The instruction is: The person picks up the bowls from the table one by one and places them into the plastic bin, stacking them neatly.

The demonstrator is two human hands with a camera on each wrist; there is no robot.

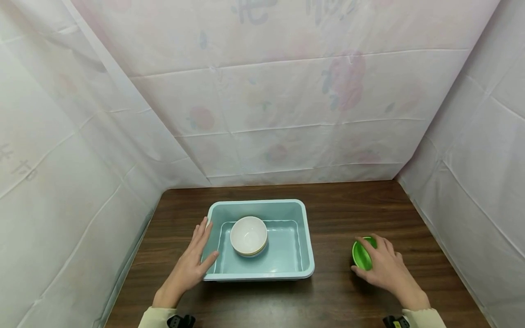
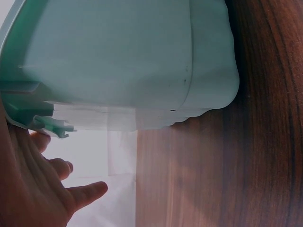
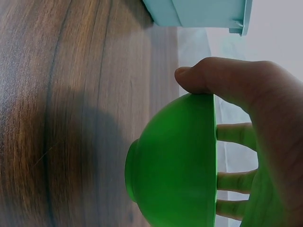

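Observation:
A green bowl (image 1: pixel 362 255) is at the right side of the table, gripped by my right hand (image 1: pixel 384 265) from above. In the right wrist view the thumb presses the outside of the bowl (image 3: pixel 175 161) near its rim, the other fingers reach over to the far side, and its base is above the wood. My left hand (image 1: pixel 190 266) lies with spread, straight fingers on the left rim of a light blue basin (image 1: pixel 305 241). Inside the basin, left of its middle, white bowls (image 1: pixel 248 235) sit stacked one in another.
The dark wooden table (image 1: pixel 336 209) carries the basin at its centre. White sheets with faint fruit prints hang behind as a back wall (image 1: pixel 287 105), and plain sheets stand along the left side (image 1: pixel 82 150) and right side (image 1: pixel 484 150).

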